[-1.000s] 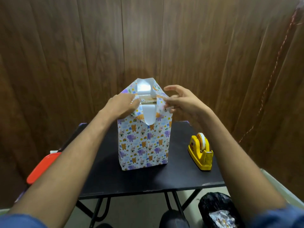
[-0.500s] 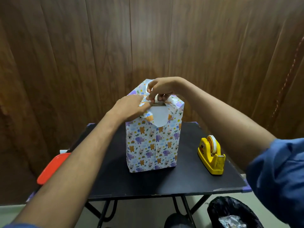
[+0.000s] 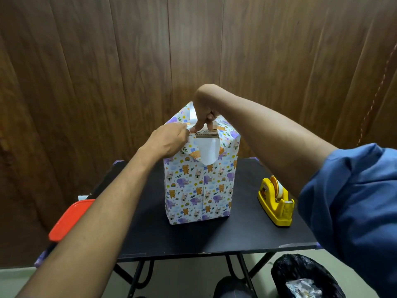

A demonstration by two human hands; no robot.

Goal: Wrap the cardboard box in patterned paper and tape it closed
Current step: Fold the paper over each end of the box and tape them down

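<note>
The cardboard box stands upright on the black table [image 3: 236, 237], wrapped in white paper with animal prints [image 3: 197, 190]. Its top end is open, and a strip of bare cardboard [image 3: 206, 134] shows at the rim. A front flap hangs down with its white underside [image 3: 209, 151] showing. My left hand [image 3: 167, 143] pinches the folded paper at the top left corner. My right hand [image 3: 204, 108] reaches over from above, its index and middle fingertips pressing down on the top edge in front of the raised far flap.
A yellow tape dispenser [image 3: 276, 203] with a roll sits on the table to the right of the box. A red lid [image 3: 68, 218] juts out at the left edge. A black bin bag [image 3: 305, 278] stands on the floor at the lower right. A wood-panelled wall is close behind.
My right hand left the right flap, rose over the box and now points its fingers down onto the top edge. My left hand has stayed at the left corner.
</note>
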